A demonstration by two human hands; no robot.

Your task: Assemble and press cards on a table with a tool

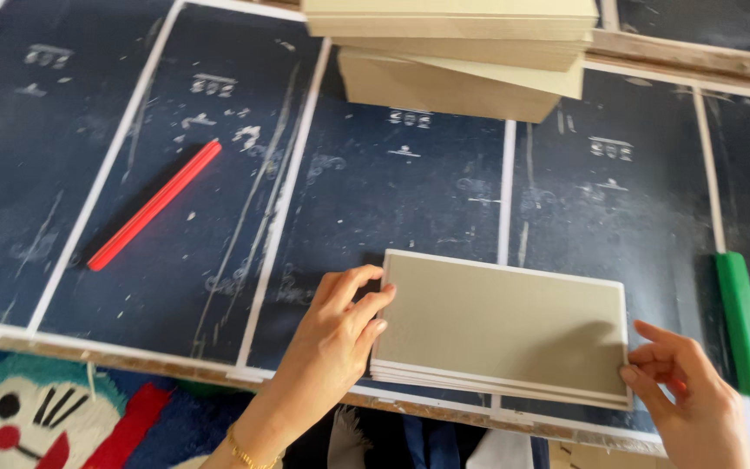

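Observation:
A small stack of beige rectangular cards (pixel 503 323) lies on the dark blue worktable (pixel 375 200) near its front edge. My left hand (pixel 338 334) presses its fingertips against the stack's left end. My right hand (pixel 686 382) touches the stack's right end with thumb and fingers. Both hands squeeze the stack between them, squaring its edges.
A taller, uneven pile of the same beige cards (pixel 462 52) sits at the back centre. A red stick (pixel 154 205) lies diagonally at left. A green bar (pixel 744 323) lies at the right. White lines divide the table into panels. A cartoon-print cloth (pixel 36 417) shows below the table edge.

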